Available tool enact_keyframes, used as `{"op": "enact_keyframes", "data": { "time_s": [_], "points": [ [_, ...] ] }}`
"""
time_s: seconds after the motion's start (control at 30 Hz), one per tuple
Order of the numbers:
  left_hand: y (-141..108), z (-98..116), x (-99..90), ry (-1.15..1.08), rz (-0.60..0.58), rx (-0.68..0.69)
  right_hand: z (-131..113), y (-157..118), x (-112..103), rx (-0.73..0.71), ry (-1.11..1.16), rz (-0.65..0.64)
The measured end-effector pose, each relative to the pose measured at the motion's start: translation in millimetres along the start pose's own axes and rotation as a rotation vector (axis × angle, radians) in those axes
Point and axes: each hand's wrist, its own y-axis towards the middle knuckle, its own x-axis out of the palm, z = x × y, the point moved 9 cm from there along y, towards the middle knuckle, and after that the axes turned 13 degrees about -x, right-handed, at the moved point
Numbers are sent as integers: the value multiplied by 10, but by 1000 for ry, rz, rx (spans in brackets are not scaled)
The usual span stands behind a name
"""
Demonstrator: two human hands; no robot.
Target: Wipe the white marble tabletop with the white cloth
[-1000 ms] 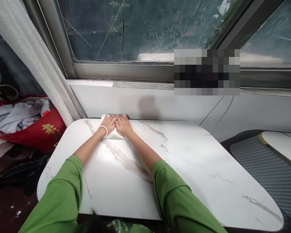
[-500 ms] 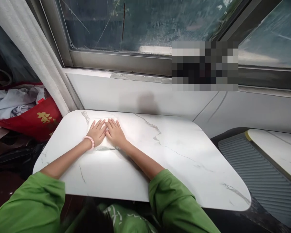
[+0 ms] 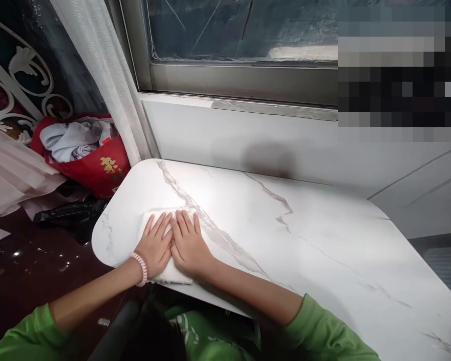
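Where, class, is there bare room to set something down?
The widest bare patch of the table lies right of the right hand, up to the wall. A smaller one lies between the cloth and the corner by the curtain. It's crowded at the near edge: left hand beside right on the cloth.

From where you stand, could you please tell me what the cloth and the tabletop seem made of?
Cloth: soft, matte textile, perhaps microfibre, judging by its fuzzy edge. Tabletop: smooth with a soft sheen; grey veins suggest marble or a printed imitation.

white cloth [image 3: 172, 275] (flat) at near edge of marbled tabletop [image 3: 323, 225]
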Motion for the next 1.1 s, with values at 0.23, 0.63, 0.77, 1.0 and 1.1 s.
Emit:
{"op": "enact_keyframes", "data": {
  "time_s": [0.23, 0.63, 0.77, 1.0, 1.1],
  "points": [
    [527, -276, 61, -46, 4, 44, 415, 302, 67, 113, 1, 46],
    [2426, -1159, 252, -48, -68, 62, 1793, 1551, 142, 394, -91, 215],
    [2490, -1295, 232, -61, -65, 39, 1804, 1662, 176, 413, -112, 220],
    [1879, -1363, 176, -43, -9, -29, 1320, 1534, 238, 267, -66, 169],
    [1356, -1359, 97, -20, 25, -45, 885, 1398, 274, 188, -40, 139]
  ]
}}
